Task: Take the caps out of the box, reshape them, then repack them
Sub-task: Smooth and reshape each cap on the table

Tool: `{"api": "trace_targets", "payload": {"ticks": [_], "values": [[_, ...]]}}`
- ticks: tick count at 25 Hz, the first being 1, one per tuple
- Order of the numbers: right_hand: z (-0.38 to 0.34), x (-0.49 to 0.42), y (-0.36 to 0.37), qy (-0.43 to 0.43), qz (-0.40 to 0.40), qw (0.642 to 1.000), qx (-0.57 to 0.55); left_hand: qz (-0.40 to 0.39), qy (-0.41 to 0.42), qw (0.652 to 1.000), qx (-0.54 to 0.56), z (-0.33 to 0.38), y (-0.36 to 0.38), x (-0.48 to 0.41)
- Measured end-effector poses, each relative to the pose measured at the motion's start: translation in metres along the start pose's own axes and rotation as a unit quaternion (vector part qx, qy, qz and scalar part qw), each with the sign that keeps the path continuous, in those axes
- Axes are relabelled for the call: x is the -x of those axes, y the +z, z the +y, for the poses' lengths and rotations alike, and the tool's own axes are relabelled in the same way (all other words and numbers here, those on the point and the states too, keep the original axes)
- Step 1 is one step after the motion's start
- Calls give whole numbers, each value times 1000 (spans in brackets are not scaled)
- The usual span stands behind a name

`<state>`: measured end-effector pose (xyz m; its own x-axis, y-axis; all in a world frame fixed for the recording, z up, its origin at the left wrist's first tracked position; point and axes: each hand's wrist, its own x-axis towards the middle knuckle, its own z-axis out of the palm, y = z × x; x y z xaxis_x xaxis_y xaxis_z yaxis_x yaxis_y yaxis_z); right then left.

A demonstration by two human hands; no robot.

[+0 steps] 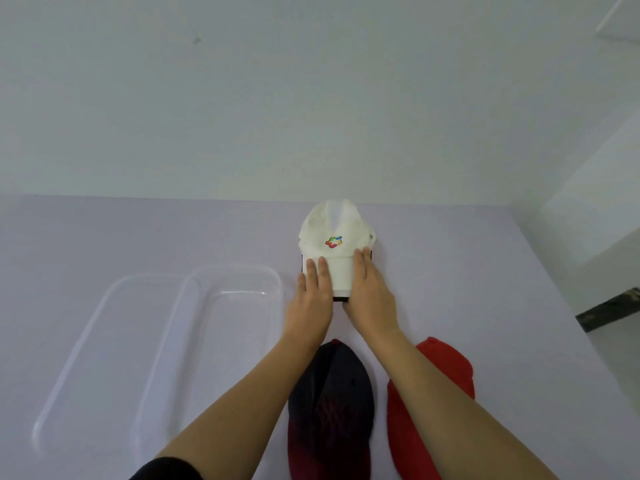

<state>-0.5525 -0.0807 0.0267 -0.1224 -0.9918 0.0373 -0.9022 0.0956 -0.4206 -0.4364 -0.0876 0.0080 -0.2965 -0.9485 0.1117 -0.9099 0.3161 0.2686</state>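
Pressing now: the white cap [337,237] is being flattened at its brim, both hands laid on it at once.
Left hand: the left hand [310,299] is spread flat, fingers straight, on the brim's left side; nothing is gripped.
Right hand: the right hand [369,292] is laid the same way on the brim's right side, fingertips reaching the foot of the crown.
Key relation: the cap's long axis runs straight away from the person, brim nearest, crown beyond the fingertips, so neither hand is nearer.
Place: the cap sits on the table [485,271], out past two more caps.
Other caps: a dark cap [332,403] and a red cap [446,362] are lying side by side near the person, partly under the forearms.
Box: the clear box [235,268] is seen well to the left of the cap, a second clear tray [117,282] overlapping it; which one is the lid cannot be told.
Hidden: both thumbs are out of sight, so a hook under the brim cannot be ruled out; the red cap is cut off at the frame's bottom edge.
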Motion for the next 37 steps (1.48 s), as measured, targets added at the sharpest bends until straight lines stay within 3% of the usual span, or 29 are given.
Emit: {"api": "trace_targets", "payload": {"ticks": [5, 7, 10, 13, 15, 19, 21, 23, 25, 27, 31, 33, 37], "values": [[-11, 15, -14, -54, 49, 997, 3, 43, -30, 992, 119, 6, -25, 8], [-13, 20, -18, -66, 80, 995, -5, 99, -44, 984, 138, 0, -37, 5], [-17, 28, -26, -78, 123, 988, -50, 139, -6, 975, 172, -4, -54, 10], [-34, 37, -31, -53, 99, 983, -147, 149, -66, 909, 385, 15, -66, 24], [-39, 41, -34, -57, 93, 979, -174, 144, -95, 880, 443, 21, -66, 32], [-25, 43, -51, -105, 90, 984, -113, 128, -64, 934, 327, 7, -66, 42], [-19, 42, -58, -119, 82, 985, -89, 126, -48, 941, 311, 1, -66, 48], [-27, 47, -60, -109, 75, 983, -128, 128, -48, 923, 360, 5, -69, 51], [-43, 53, -56, -55, 73, 965, -246, 132, -83, 883, 442, 14, -72, 48], [-53, 60, -52, -6, 60, 947, -317, 129, -106, 878, 450, 16, -71, 47], [-35, 66, -60, -19, 20, 976, -215, 74, -39, 955, 284, -11, -69, 51], [-25, 68, -59, -36, -3, 983, -179, 72, -40, 966, 244, -26, -66, 49], [-45, 78, -40, -6, -12, 948, -318, 122, -69, 907, 397, -1, -68, 53]]}}
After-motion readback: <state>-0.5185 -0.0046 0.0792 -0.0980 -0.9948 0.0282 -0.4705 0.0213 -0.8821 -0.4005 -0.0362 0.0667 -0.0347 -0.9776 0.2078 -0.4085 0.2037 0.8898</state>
